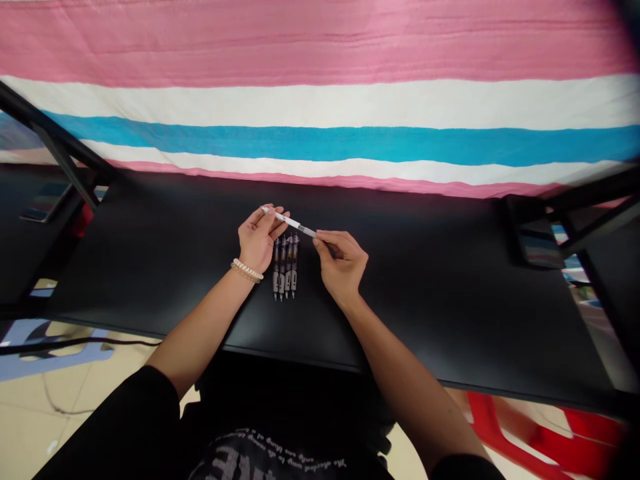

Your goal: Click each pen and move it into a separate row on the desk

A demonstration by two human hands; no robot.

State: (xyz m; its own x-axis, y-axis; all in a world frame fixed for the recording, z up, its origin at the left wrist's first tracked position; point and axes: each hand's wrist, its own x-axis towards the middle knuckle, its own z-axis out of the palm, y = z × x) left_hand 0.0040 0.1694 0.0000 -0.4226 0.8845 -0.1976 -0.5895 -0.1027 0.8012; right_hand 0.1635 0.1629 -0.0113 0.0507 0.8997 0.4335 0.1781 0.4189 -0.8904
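A white pen (293,222) with a grey grip section is held between my two hands, above the black table. My left hand (261,235) pinches its upper-left end, with the other fingers loosely spread beneath. At the lower-right end, the thumb and fingertips of my right hand (343,261) close on the grey part and hide its tip. Several clear-barrelled pens with grey grips (285,270) lie side by side on the table just below the held pen, close to my left wrist. The left wrist wears a white beaded bracelet (247,269).
The black table (425,287) runs across the view. A striped pink, white and blue cloth (320,143) hangs along its far edge. Black metal frames stand at both sides. A dark flat object (539,243) sits at right. A red stool (520,433) is below the near edge.
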